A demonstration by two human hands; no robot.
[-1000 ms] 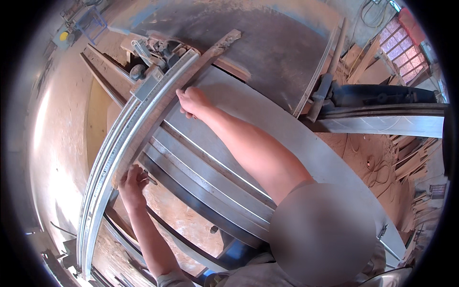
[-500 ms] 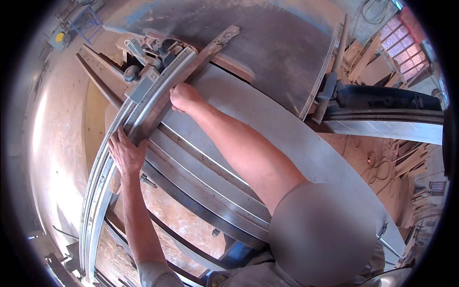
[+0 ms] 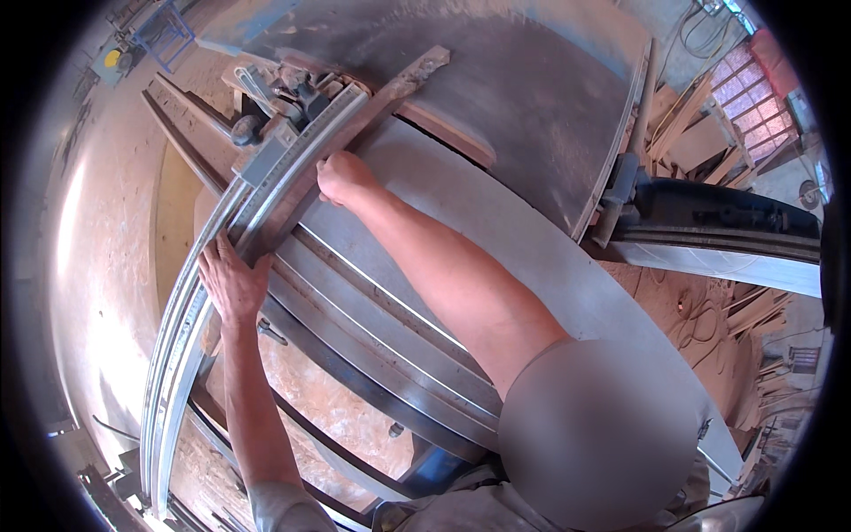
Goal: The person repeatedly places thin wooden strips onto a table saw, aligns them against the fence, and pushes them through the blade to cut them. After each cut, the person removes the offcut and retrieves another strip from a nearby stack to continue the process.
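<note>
A long brown wooden board (image 3: 377,120) lies along the scaled metal fence (image 3: 312,133), on the grey metal table of what looks like a sliding table saw. My left hand (image 3: 234,285) rests over the fence at the board's near end. Its fingers stretch forward along the rail and the thumb stands apart toward the board. Farther up, my right hand (image 3: 346,180) is curled into a fist against the board's right edge. Whether those fingers pinch anything is hidden. The board's rough, splintered far end sticks out beyond the fence, over the dark table top.
A sliding stop (image 3: 257,166) and clamp parts sit on the fence. Grooved metal rails (image 3: 381,310) run below my right forearm. At the right stands a dark rip fence (image 3: 722,191) on a pale rail. Wood scraps (image 3: 696,146) are piled behind it. A blurred round patch covers the lower right.
The view has shifted slightly, so the right-hand fence and scraps appear farther right and lower. Both hands keep nearly the same places along the board and fence.
</note>
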